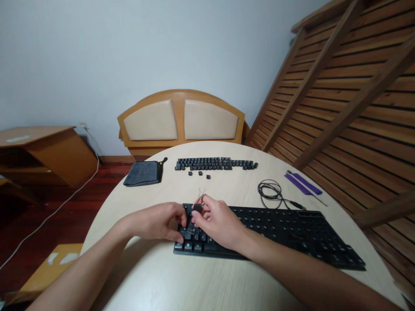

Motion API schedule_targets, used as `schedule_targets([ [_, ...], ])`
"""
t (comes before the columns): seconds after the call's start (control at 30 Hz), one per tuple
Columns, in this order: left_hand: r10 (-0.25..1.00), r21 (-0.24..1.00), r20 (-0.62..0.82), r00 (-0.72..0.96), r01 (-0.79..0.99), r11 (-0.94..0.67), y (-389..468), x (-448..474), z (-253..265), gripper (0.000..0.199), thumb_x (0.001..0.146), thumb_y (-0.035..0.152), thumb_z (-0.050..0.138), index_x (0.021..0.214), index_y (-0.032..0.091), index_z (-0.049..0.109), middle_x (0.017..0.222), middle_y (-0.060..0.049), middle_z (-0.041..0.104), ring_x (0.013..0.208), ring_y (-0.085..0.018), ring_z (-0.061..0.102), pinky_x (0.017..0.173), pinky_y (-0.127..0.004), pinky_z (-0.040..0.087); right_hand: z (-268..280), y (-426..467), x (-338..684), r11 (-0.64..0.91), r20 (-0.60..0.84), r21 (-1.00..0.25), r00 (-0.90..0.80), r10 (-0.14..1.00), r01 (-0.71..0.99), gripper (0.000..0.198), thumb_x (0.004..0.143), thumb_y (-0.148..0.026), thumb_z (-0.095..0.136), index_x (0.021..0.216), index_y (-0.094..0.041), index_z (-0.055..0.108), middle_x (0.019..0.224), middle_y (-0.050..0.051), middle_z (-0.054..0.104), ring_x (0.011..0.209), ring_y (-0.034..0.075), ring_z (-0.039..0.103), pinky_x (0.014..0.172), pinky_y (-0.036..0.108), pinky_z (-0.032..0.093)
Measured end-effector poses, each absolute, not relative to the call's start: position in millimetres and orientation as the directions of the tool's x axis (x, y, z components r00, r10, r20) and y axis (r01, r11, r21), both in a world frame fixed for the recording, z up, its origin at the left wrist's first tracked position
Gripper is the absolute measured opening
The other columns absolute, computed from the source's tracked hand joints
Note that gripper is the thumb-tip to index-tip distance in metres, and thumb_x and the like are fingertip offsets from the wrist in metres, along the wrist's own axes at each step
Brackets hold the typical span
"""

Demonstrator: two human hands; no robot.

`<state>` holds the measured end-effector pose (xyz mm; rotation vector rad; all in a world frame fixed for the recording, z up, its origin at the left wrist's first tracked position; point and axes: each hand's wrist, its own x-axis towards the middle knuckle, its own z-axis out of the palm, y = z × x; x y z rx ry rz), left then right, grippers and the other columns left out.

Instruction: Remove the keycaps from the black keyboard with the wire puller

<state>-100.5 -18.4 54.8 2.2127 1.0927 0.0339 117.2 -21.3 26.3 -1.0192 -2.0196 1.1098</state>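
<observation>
A long black keyboard (279,229) lies across the front of the table; many of its keycaps are off and pale switch centres show. My right hand (220,220) is closed over its left part, pinching a wire keycap puller (190,231). Thin wire ends stick up above the fingers, and a wire part points down at the keys. A small black block (196,207) shows between thumb and forefinger; whether it is a keycap or the handle I cannot tell. At the keyboard's left end rests my left hand (162,222), thumb and forefinger apart near the corner keys, some fingers hidden.
Rows of removed keycaps (207,163) stand at the back, several loose ones nearer. A grey zip pouch (142,173) sits back left. On the right are a coiled black cable (270,190), purple strips (303,183) and a thin metal tool (319,199). The round table (155,276) has a curved edge.
</observation>
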Motion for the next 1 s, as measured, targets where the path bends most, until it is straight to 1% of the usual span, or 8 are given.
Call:
schedule_targets([
  [0.1, 0.717, 0.537, -0.238, 0.656, 0.703, -0.466, -21, -99, 55, 0.027, 0.077, 0.037, 0.072, 0.097, 0.02, 0.068, 0.094, -0.004, 0.067, 0.086, -0.022, 0.06, 0.078, -0.03, 0.046, 25, -21, 110, 0.383, 0.161, -0.825, -0.477, 0.864, 0.416, 0.005, 0.085, -0.021, 0.057, 0.09, -0.02, 0.055, 0.068, -0.001, 0.065, 0.053, 0.011, 0.058, 0.048, 0.021, 0.038],
  [0.23, 0.711, 0.516, -0.212, 0.671, 0.694, -0.501, -23, -99, 55, 0.026, 0.079, 0.038, 0.07, 0.097, 0.02, 0.068, 0.094, -0.004, 0.067, 0.087, -0.022, 0.06, 0.078, -0.03, 0.045, 21, -22, 108, 0.39, 0.179, -0.841, -0.487, 0.855, 0.375, 0.01, 0.083, -0.017, 0.055, 0.092, -0.021, 0.055, 0.072, -0.002, 0.065, 0.054, 0.01, 0.058, 0.051, 0.021, 0.04],
  [0.43, 0.697, 0.538, -0.215, 0.684, 0.679, -0.5, -21, -98, 55, 0.02, 0.08, 0.036, 0.069, 0.091, 0.019, 0.069, 0.09, -0.004, 0.068, 0.081, -0.02, 0.06, 0.073, -0.028, 0.045, 11, -20, 109, 0.18, 0.064, -0.961, -0.466, 0.883, 0.208, 0.01, 0.086, -0.019, 0.051, 0.094, -0.022, 0.049, 0.071, -0.004, 0.062, 0.056, 0.012, 0.067, 0.05, 0.02, 0.047],
  [0.57, 0.67, 0.565, -0.18, 0.72, 0.633, -0.529, -20, -99, 53, 0.019, 0.082, 0.036, 0.068, 0.086, 0.017, 0.069, 0.087, -0.004, 0.067, 0.076, -0.018, 0.06, 0.07, -0.027, 0.044, 7, -16, 109, 0.072, -0.006, -0.984, -0.438, 0.899, 0.163, 0.009, 0.085, -0.019, 0.052, 0.092, -0.022, 0.046, 0.068, -0.005, 0.059, 0.056, 0.014, 0.069, 0.048, 0.02, 0.051],
  [0.67, 0.655, 0.566, -0.18, 0.734, 0.622, -0.541, -20, -99, 52, 0.013, 0.082, 0.03, 0.068, 0.084, 0.017, 0.069, 0.085, -0.003, 0.068, 0.074, -0.017, 0.06, 0.068, -0.026, 0.044, 5, -15, 109, 0.045, -0.024, -0.988, -0.442, 0.897, 0.146, 0.009, 0.085, -0.019, 0.052, 0.092, -0.022, 0.046, 0.068, -0.005, 0.058, 0.056, 0.014, 0.068, 0.049, 0.021, 0.052],
  [0.77, 0.669, 0.55, -0.209, 0.713, 0.651, -0.523, -21, -98, 54, 0.009, 0.081, 0.025, 0.068, 0.085, 0.017, 0.069, 0.085, -0.003, 0.069, 0.072, -0.016, 0.061, 0.065, -0.025, 0.044, 4, -16, 109, 0.089, 0.026, -0.991, -0.494, 0.869, 0.104, 0.009, 0.086, -0.019, 0.053, 0.093, -0.022, 0.047, 0.07, -0.005, 0.059, 0.057, 0.013, 0.066, 0.053, 0.022, 0.052],
  [0.87, 0.692, 0.517, -0.225, 0.686, 0.686, -0.512, -24, -97, 56, 0.013, 0.08, 0.027, 0.07, 0.089, 0.017, 0.069, 0.085, -0.003, 0.069, 0.071, -0.016, 0.061, 0.064, -0.025, 0.044, 4, -18, 110, 0.141, 0.071, -0.985, -0.526, 0.847, 0.095, 0.007, 0.086, -0.019, 0.051, 0.092, -0.021, 0.048, 0.072, -0.004, 0.058, 0.057, 0.012, 0.064, 0.055, 0.022, 0.049],
  [1.0, 0.696, 0.471, -0.211, 0.686, 0.696, -0.542, -29, -93, 60, 0.013, 0.082, 0.028, 0.07, 0.089, 0.017, 0.069, 0.086, -0.003, 0.07, 0.071, -0.016, 0.061, 0.063, -0.024, 0.044, 9, -19, 111, 0.346, 0.163, -0.893, -0.508, 0.846, 0.289, 0.005, 0.088, -0.02, 0.05, 0.088, -0.02, 0.056, 0.065, -0.005, 0.054, 0.055, 0.01, 0.055, 0.053, 0.021, 0.039],
])
